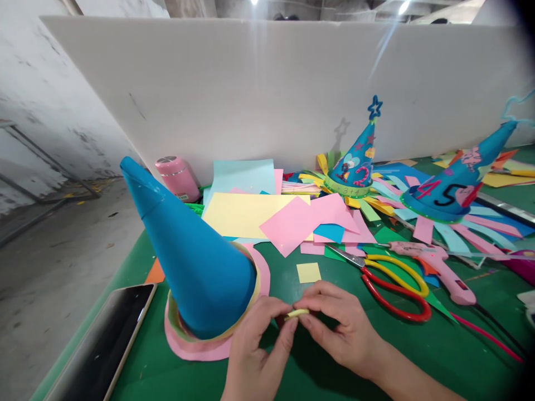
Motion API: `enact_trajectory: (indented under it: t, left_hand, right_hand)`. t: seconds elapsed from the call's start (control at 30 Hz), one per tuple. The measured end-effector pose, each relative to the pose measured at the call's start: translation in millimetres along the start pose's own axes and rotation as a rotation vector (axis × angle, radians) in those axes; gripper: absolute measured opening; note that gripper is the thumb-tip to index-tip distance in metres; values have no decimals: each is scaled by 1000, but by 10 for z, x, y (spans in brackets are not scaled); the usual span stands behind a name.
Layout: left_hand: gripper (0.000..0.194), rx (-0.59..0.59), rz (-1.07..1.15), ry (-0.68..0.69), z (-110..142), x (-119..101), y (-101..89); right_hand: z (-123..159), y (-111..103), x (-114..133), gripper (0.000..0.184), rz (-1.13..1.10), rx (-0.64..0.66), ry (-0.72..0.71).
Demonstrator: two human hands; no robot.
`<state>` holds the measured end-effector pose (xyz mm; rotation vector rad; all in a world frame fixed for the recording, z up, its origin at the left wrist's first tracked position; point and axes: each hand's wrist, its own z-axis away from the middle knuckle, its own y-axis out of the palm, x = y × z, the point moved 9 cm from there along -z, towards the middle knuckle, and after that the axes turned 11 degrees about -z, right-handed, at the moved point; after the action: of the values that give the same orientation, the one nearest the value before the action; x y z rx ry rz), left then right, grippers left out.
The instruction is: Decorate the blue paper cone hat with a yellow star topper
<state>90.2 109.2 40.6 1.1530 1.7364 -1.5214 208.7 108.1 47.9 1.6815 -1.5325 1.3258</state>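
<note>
Both hands meet low at the near edge of the green table (292,267). The left hand (254,345) and the right hand (343,328) pinch a small yellow strip (297,313) between thumbs and fingertips, fingers closed on it from either side. The strip is held just above the table, its ends hidden by the fingers.

Just left of the hands stands a plain blue cone (188,250) on a pink ring (196,345), tilted away to the left; the left hand's knuckles are just beside its rim. Left of that a tablet (104,340) lies along the table's left edge, with the floor dropping off beyond.

Ahead of the hands is a patch of bare green with one yellow square (308,272) on it. To the right lie scissors (393,284) with red and yellow handles, near the right hand, and past them a pink glue gun (434,264), its cord trailing toward the right.

Further back, loose paper sheets (271,217) crowd the middle. Two decorated cones, one numbered 12 (355,161) and one numbered 45 (460,178), stand on rays of strips at the right rear. A pink flask (178,178) lies against the white board (267,83) that closes the far edge.
</note>
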Motion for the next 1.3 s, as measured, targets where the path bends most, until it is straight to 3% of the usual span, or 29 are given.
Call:
enact_trajectory:
  t: [0.37,0.67,1.0,1.3]
  left_hand:
    - [7,57,18,-50,3,20,29]
    - [12,113,46,-122,2,88,80]
    - [13,85,183,-262,4,247,106]
    - [13,36,136,-242,26,203,95]
  right_hand:
    - [1,-11,63,15,58,-6,-46]
    - [-18,27,-13,16,-44,-1,54]
    - [-9,31,-135,10,-83,-93,184]
    - [26,75,-72,8,52,-133,113]
